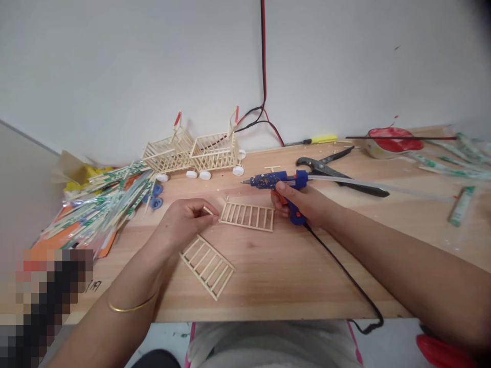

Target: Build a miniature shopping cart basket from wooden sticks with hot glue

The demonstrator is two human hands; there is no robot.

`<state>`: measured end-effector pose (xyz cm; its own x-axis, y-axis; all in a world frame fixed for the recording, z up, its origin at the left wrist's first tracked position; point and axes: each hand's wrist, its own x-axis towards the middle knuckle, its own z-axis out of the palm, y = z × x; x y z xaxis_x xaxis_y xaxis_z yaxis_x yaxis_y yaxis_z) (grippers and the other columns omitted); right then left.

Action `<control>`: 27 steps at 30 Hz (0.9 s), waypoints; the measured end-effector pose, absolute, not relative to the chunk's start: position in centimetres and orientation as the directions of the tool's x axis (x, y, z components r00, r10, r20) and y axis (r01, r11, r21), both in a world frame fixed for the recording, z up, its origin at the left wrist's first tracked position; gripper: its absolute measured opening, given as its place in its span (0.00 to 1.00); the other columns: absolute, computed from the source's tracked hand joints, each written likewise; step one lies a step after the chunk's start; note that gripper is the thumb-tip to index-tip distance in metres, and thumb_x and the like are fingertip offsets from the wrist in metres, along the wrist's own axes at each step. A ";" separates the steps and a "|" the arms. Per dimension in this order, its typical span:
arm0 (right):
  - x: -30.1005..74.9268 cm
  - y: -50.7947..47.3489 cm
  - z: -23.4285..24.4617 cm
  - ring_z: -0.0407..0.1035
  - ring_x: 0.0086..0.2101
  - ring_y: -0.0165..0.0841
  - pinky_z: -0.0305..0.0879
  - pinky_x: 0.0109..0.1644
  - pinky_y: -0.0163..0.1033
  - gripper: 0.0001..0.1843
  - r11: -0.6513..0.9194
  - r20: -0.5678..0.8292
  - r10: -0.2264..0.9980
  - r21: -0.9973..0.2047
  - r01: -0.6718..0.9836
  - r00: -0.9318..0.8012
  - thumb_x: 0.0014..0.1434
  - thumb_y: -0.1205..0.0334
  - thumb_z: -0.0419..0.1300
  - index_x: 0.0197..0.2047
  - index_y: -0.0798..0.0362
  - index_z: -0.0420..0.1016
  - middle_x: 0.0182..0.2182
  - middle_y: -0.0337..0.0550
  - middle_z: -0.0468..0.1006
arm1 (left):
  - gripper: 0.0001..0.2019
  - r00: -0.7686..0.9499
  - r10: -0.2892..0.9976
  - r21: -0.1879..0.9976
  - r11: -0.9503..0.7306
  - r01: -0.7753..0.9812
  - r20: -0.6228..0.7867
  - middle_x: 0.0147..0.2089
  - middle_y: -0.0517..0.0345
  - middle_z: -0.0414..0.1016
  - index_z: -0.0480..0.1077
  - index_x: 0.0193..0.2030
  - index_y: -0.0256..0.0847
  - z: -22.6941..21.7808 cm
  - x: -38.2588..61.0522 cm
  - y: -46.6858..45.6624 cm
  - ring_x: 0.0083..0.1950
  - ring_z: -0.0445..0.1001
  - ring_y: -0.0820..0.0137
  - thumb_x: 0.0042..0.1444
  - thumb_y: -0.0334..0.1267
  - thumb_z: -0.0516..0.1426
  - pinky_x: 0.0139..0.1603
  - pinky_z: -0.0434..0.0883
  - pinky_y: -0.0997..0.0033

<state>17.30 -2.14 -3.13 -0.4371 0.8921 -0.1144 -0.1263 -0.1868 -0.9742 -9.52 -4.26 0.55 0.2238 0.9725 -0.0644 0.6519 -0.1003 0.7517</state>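
Note:
My right hand point(309, 202) is wrapped round a blue hot glue gun point(268, 180), its nozzle pointing left above the table and a clear glue stick trailing from its back. Between the thumb and fingers of my left hand point(182, 222) is a short thin wooden stick point(207, 210). The fingertips are at the left end of a ladder-like stick frame point(247, 226) that lies flat on the table; whether they touch it I cannot tell. Nearer to me, below my left hand, lies a second ladder-like stick frame point(199, 277).
Two small stick carts with white wheels point(215, 148) stand by the wall. Wrapped sticks point(103, 207) and blue wheels point(156, 202) lie left. Black-handled pliers point(333, 171), a yellow-handled screwdriver point(322, 139) and a red-and-white bowl point(395, 143) are behind the gun. Its black cord point(341, 266) crosses the table edge.

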 end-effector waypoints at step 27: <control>17.7 -2.0 -3.4 0.55 0.20 0.25 0.54 0.22 0.32 0.26 -0.140 -0.093 0.876 -0.988 -0.066 -0.474 0.55 0.38 0.55 0.23 0.54 0.63 0.19 0.35 0.62 | 0.06 0.205 0.975 0.693 -0.087 0.715 -0.090 0.22 0.61 0.74 0.76 0.28 0.38 0.6 -8.9 -4.4 0.23 0.67 0.75 0.47 0.37 0.60 0.23 0.60 0.78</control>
<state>17.67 -1.99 -3.43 -0.4736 0.8759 -0.0927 -0.0660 -0.1402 -0.9879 -8.94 -4.36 0.63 0.2049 0.9747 -0.0895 0.7153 -0.0867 0.6934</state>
